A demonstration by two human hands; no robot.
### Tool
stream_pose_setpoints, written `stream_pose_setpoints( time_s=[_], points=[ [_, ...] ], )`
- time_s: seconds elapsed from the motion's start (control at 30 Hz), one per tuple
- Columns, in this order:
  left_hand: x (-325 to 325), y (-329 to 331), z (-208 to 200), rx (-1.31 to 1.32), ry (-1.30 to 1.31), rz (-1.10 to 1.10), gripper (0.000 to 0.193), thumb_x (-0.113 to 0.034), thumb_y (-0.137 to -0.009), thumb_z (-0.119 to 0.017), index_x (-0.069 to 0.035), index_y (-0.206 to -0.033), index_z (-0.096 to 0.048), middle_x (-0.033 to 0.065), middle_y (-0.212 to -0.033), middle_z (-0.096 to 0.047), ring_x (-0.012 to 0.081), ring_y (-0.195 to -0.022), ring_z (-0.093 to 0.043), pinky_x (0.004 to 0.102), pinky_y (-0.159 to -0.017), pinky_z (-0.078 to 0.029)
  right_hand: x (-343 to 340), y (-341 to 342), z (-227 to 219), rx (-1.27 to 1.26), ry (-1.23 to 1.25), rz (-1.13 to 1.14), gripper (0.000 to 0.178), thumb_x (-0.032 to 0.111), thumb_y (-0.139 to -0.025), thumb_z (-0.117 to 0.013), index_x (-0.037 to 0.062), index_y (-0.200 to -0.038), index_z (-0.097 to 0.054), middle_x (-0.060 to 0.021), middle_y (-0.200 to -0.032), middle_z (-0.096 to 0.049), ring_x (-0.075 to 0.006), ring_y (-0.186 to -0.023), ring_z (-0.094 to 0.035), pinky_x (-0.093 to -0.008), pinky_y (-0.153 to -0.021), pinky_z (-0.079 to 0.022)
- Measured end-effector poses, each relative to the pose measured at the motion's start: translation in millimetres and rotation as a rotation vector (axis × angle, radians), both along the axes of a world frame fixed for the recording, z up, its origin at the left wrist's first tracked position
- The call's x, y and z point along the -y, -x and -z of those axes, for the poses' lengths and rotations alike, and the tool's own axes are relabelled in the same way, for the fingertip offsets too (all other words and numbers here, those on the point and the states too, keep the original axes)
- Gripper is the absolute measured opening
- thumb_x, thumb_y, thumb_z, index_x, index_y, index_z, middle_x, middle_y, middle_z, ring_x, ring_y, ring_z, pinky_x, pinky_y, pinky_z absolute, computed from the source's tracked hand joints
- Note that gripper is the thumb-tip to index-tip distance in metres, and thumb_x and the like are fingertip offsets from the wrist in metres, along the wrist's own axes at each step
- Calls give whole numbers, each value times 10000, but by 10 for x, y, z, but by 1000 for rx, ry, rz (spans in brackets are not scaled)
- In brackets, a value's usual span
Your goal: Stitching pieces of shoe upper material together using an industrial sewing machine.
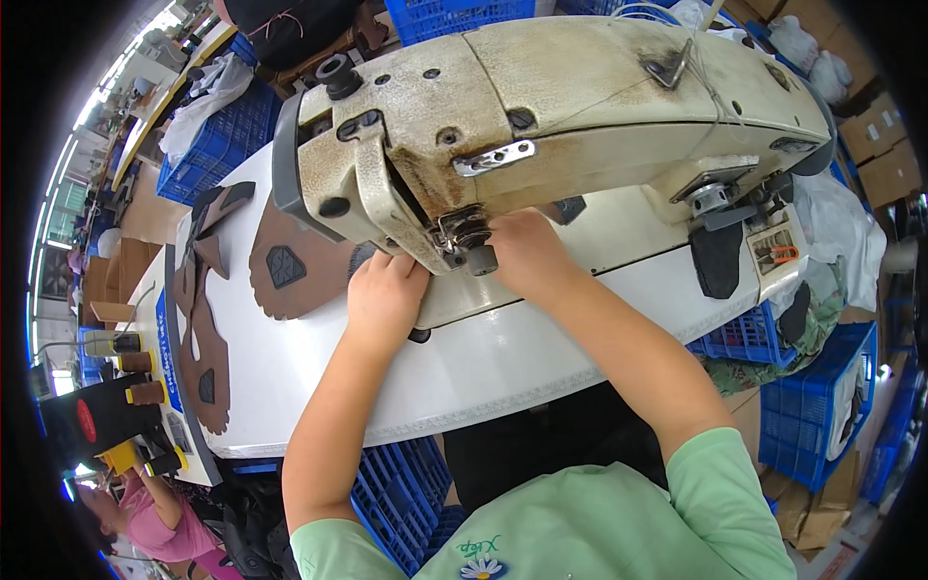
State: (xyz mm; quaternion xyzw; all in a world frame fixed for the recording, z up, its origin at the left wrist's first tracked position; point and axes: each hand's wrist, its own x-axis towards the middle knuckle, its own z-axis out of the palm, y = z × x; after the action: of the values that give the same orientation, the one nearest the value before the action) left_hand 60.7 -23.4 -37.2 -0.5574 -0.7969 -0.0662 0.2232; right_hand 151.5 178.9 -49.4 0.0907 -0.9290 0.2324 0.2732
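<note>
A worn cream sewing machine (580, 87) spans the white table, its needle area (464, 237) between my hands. My left hand (385, 298) is at the left of the machine head, fingers bent and pressed together by a dark grey edge. What they hold is mostly hidden. Beside that hand lies a brown, scallop-edged leather piece (329, 287) with a dark angular patch (285, 267). My right hand (527, 253) rests low behind the needle area; the machine hides its fingertips. Another dark patch (570, 209) shows just beyond that hand.
More brown cut pieces (205, 353) lie at the table's left. A black piece (716, 261) sits at the right, near a small tray (773, 253). Blue crates (817, 406) stand around. Thread spools (145, 393) and a person in pink (155, 517) are at left.
</note>
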Motion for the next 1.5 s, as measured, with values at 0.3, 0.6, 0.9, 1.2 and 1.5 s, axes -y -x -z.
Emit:
stream_pose_setpoints(
  time_s=[0.3,0.6,0.9,1.2,1.5],
  points=[
    [-52,6,-92,43,-23,-6,207,-67,-726,-620,-94,-919,-688,38,-931,-634,253,-899,-606,370,-744,-507,-79,-793,-728,-73,30,-71,137,79,-743,-677,73,-878,-698,-70,-896,-687,-254,-858,-652,-382,-792,-524],
    [-102,-12,-66,169,26,-82,291,17,-724,-573,-63,-992,-654,90,-956,-643,294,-911,-607,399,-794,-494,-2808,-1943,-681,-527,631,1112,536,400,-1020,-461,-14,-1360,-482,-162,-1250,-600,-233,-1184,-559,-332,-1041,-388],
    [-58,9,-84,188,38,-47,328,16,-703,-575,-51,-1015,-651,107,-942,-653,318,-911,-603,423,-785,-491,-3300,-1911,-901,-165,868,1015,663,542,-973,-480,-52,-1249,-585,-162,-1239,-628,-225,-1152,-583,-317,-1008,-399],
    [36,112,58,179,235,-200,324,-18,-705,-562,-9,-1026,-611,168,-988,-632,368,-876,-591,462,-738,-458,-3357,-1711,-1345,-119,343,1005,768,671,-939,-373,-7,-1166,-654,-252,-1152,-651,-363,-1169,-580,-419,-980,-417],
    [-42,136,-124,167,254,-88,512,52,-757,-532,-49,-1258,-556,192,-945,-624,384,-864,-589,489,-754,-459,-2920,-2820,-458,441,-185,687,211,65,-738,-615,72,-930,-702,-112,-900,-667,-309,-897,-631,-398,-804,-502]
  ],
)
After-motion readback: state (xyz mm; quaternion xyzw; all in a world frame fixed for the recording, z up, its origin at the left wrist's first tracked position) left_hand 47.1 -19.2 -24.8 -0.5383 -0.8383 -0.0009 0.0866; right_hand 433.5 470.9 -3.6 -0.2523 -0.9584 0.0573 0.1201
